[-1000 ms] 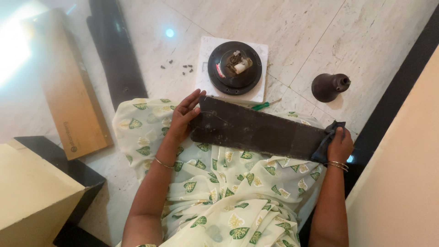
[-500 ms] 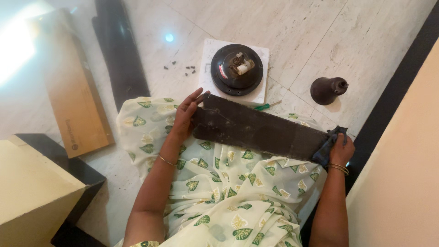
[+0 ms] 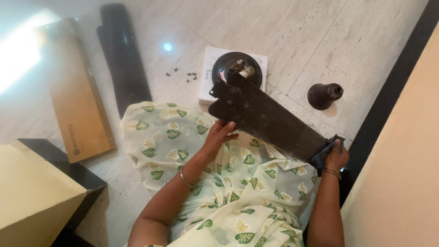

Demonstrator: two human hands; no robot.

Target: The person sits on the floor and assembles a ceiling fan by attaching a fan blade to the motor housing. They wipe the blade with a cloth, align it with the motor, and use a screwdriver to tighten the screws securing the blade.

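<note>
The left hand (image 3: 218, 135) is gripping the flat dark fan blade (image 3: 267, 120), while the right hand (image 3: 336, 155) is pinching a dark cloth (image 3: 323, 153) against its end.

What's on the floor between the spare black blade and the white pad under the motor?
In the head view, small dark screws lie scattered between the spare blade and the white pad.

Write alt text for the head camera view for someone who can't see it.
A seated person holds a long dark fan blade across their lap, left hand near its bracket end, right hand pressing a dark cloth to its tip. A round black motor lies on the marble floor.
</note>
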